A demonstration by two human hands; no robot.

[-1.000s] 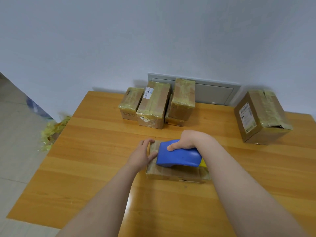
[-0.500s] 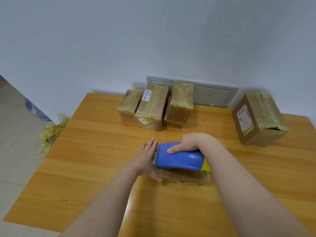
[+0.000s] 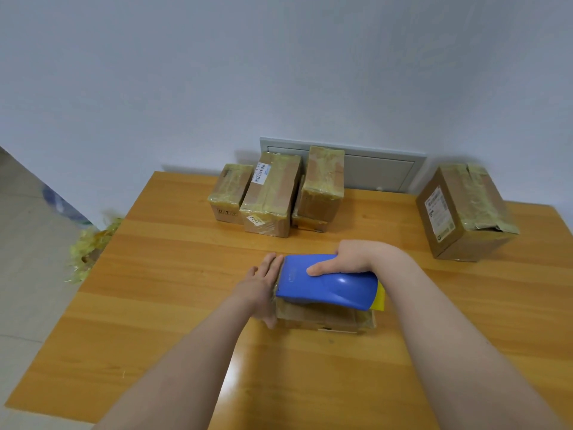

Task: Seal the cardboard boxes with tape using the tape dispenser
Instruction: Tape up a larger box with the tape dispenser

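Since a second ago the left hand (image 3: 263,287) has uncurled: its fingers now lie straight and flat against the left end of the small cardboard box (image 3: 325,318), holding nothing. The right hand (image 3: 347,257) grips the blue tape dispenser (image 3: 328,287) from above, thumb across its near side, and the dispenser rests on top of that box near the middle of the wooden table (image 3: 186,305). Farther back a cluster of taped boxes (image 3: 269,197) huddles at the table's far edge, a larger taped box (image 3: 465,209) stands well apart to the right, and a grey panel (image 3: 381,172) sits in the wall behind
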